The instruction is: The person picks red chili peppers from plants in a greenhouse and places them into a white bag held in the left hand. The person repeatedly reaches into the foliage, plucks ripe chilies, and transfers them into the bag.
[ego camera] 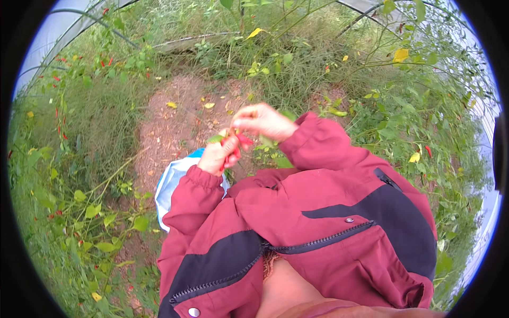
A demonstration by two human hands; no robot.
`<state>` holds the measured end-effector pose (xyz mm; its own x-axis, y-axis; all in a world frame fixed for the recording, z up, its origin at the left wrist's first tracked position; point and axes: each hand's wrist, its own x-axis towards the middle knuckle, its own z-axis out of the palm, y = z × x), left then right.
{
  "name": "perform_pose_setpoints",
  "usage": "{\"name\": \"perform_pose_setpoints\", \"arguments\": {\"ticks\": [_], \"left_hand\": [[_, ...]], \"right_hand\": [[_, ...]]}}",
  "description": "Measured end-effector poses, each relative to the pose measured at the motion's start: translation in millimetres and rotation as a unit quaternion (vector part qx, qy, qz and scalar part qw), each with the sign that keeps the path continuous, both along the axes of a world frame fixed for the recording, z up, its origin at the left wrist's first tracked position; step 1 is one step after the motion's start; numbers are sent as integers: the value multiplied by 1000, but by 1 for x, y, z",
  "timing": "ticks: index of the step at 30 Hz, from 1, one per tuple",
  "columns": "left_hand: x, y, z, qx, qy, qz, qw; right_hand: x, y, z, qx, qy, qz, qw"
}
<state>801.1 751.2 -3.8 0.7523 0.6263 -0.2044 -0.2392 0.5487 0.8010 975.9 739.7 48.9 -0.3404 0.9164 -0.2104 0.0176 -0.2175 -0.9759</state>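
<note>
My left hand (pixel 218 155) is closed around a bunch of red chili peppers (pixel 232 154), with a green leaf sticking out by the thumb. Just above it, to the right, my right hand (pixel 260 120) has its thumb and fingertips brought together close to the top of the bunch; blur hides whether they pinch anything. Beneath my left forearm stands a white and blue bag (pixel 173 179), partly covered by the maroon sleeve; its contents are hidden.
Chili plants with small red peppers (pixel 428 151) grow on both sides. Bare soil (pixel 167 123) with fallen yellow leaves lies ahead, and feathery weeds (pixel 115 107) border it. Leafy branches hang across the upper right. Curved hoops (pixel 95 22) and plastic sheeting of a polytunnel surround the plants.
</note>
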Motion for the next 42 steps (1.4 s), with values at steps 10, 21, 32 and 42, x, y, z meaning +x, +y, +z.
{"name": "perform_pose_setpoints", "arguments": {"ticks": [10, 21, 32, 42], "left_hand": [[-13, -19, -46, -24, 72, 30, 997], [-166, -42, -277, 239, 536, 119, 801], [-113, -22, -280, 240, 529, 81, 810], [-46, -62, -310, 250, 454, -51, 853]], "right_hand": [[-24, 0, -65, -19, 25, 29, 999], [61, 14, -102, 20, -79, -138, 987], [108, 100, 35, 314, -425, -268, 805], [205, 239, 138, 289, -517, -318, 741]]}}
